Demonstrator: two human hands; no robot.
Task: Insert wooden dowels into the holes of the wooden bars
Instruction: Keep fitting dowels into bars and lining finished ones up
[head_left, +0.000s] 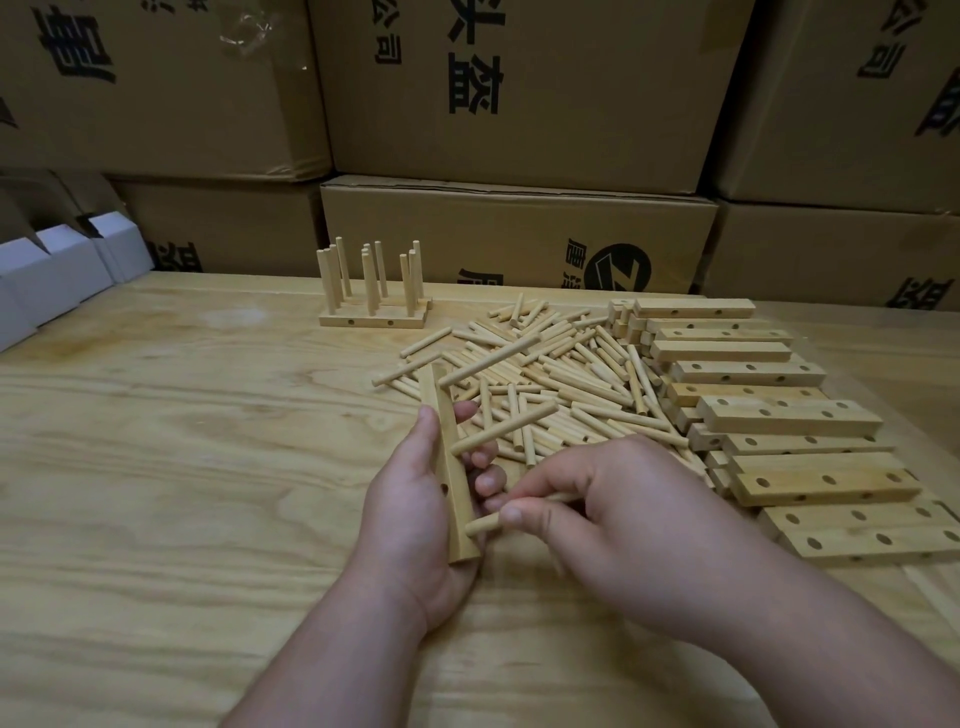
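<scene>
Nearest you, the worktop (156, 467). Your left hand (415, 499) grips a wooden bar (449, 467) on edge at six o'clock, two dowels already seated. Your right hand (587, 504) pinches a third dowel (483, 524) at the bar's lowest hole; next, likely push it straight in.

bar we hold (451, 478): pale yellow wood, dark hole
dowels we see (545, 384): light tan, plain
stacked bars (789, 415): yellowish wood, rows of dark holes
table (182, 441): blond wood, wavy brown grain
cardboard boxes (519, 93): brown, black printed characters
small boxes (57, 270): white
</scene>
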